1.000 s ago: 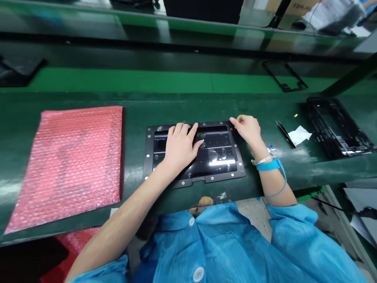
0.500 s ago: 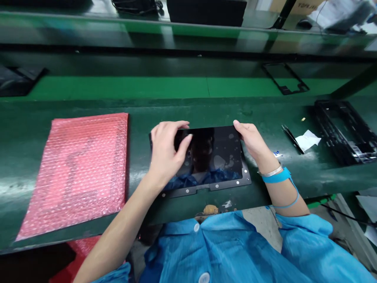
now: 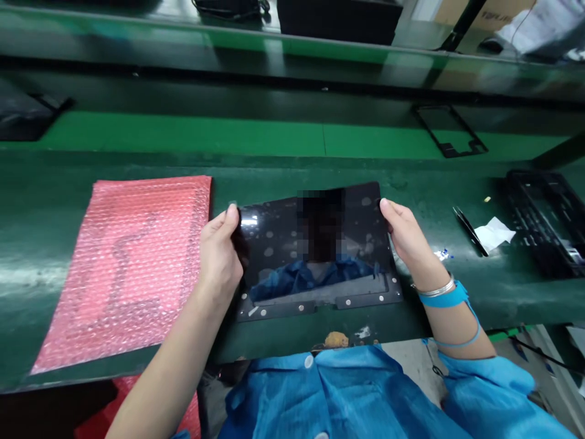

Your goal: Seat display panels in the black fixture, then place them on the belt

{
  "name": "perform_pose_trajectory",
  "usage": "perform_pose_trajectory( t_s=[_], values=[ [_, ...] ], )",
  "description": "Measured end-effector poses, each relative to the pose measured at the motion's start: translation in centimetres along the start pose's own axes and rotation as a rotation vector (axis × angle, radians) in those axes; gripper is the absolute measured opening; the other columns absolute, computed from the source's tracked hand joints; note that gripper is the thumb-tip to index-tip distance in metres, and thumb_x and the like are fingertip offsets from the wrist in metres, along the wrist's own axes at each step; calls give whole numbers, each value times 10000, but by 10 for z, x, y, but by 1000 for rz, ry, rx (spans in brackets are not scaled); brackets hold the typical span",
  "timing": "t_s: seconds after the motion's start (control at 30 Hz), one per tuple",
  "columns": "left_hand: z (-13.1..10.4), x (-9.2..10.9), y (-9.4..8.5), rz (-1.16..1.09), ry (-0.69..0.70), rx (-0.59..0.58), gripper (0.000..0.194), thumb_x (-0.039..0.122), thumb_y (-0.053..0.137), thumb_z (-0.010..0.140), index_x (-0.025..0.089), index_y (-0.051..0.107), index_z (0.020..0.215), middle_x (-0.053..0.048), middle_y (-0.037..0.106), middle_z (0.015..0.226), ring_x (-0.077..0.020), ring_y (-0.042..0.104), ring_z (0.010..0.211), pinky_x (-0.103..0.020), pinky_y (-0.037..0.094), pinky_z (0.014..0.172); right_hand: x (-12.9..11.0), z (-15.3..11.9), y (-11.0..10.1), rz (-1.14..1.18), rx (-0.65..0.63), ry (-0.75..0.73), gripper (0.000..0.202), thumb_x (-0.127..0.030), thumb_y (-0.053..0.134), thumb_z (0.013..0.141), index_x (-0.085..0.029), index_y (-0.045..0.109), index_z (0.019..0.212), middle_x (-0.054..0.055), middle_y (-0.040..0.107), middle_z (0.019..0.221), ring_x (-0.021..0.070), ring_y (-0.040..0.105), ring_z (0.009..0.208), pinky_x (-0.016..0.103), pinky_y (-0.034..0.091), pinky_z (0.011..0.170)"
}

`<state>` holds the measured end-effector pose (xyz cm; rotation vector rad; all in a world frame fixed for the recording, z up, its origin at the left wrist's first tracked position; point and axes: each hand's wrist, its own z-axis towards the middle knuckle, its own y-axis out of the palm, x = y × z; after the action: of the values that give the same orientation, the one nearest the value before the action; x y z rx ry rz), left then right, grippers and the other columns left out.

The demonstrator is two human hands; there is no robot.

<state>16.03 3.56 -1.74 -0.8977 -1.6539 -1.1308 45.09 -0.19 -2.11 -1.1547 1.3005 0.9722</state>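
Near the front edge of the green bench (image 3: 137, 161), a black metal frame (image 3: 320, 302) is laid flat, and a dark glossy panel (image 3: 315, 244) is held just above it, long axis left to right. Its short ends are pinched between the left hand (image 3: 219, 253) and right hand (image 3: 406, 235), wrists angled inward.
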Motion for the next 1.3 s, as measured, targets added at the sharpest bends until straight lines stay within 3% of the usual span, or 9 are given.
perform_pose_trajectory(
  t_s=[0.17, 0.23, 0.37, 0.67, 0.83, 0.97, 1.1, 1.2, 1.3],
  values=[
    [11, 9, -10, -197, 30, 160, 253, 405, 740, 809, 174, 715, 709, -28, 737, 747, -170, 689, 689, -277, 600, 680, -12, -9, 4, 14, -334, 30, 644, -812, 548, 810, -199, 685, 664, 73, 715, 712, 189, 646, 667, 310, 524, 634],
    [14, 8, -14, -207, 58, 170, 270, 432, 753, 803, 181, 715, 712, -42, 747, 785, -194, 704, 739, -302, 603, 677, -16, -12, 7, 18, -391, 30, 667, -801, 516, 838, -187, 706, 657, 108, 735, 731, 197, 669, 682, 314, 531, 640],
    [14, 4, -17, -168, 62, 117, 276, 438, 776, 803, 209, 679, 682, -36, 738, 765, -226, 715, 781, -344, 603, 681, -15, -14, 14, 29, -272, 53, 615, -800, 604, 781, -206, 710, 661, 77, 719, 657, 193, 668, 624, 308, 535, 602],
    [9, 2, -11, -172, 79, 147, 265, 398, 746, 835, 179, 662, 713, -16, 709, 711, -186, 691, 695, -310, 584, 690, -9, -19, 18, 37, -152, 25, 558, -744, 706, 737, -202, 699, 606, 59, 692, 582, 200, 664, 544, 308, 539, 525],
    [6, 5, -11, -113, 72, -40, 358, 494, 825, 749, 179, 657, 748, -45, 716, 757, -255, 724, 898, -332, 599, 748, -3, -16, 13, 123, -97, 70, 530, -670, 723, 774, -167, 684, 611, 78, 678, 552, 163, 612, 464, 281, 513, 488],
    [-4, 11, -8, -16, -49, -311, 382, 528, 802, 754, 184, 640, 791, -45, 716, 791, -258, 734, 906, -301, 595, 692, 1, -8, 3, 165, -5, 34, 483, -630, 720, 794, -166, 700, 660, 89, 712, 613, 144, 583, 456, 272, 488, 465],
    [-14, 15, -4, 140, -204, -603, 427, 416, 856, 713, 155, 661, 990, -66, 743, 830, -267, 753, 850, -301, 594, 672, 5, 0, -5, 171, 82, -3, 466, -622, 714, 798, -172, 696, 680, 85, 708, 617, 144, 591, 476, 269, 492, 472],
    [-17, 12, -3, 153, -199, -647, 521, 402, 861, 706, 120, 647, 1088, -98, 759, 843, -278, 761, 809, -317, 600, 661, 9, 5, -7, 165, 80, 24, 485, -654, 720, 778, -174, 688, 715, 60, 681, 584, 147, 604, 484, 270, 513, 482],
    [-17, 7, -4, 136, -179, -585, 560, 445, 850, 706, 96, 641, 1091, -112, 761, 813, -282, 764, 753, -314, 595, 616, 8, 10, -8, 172, 93, 76, 533, -680, 839, 604, -190, 662, 721, 26, 676, 582, 148, 619, 477, 263, 525, 467]
  ],
)
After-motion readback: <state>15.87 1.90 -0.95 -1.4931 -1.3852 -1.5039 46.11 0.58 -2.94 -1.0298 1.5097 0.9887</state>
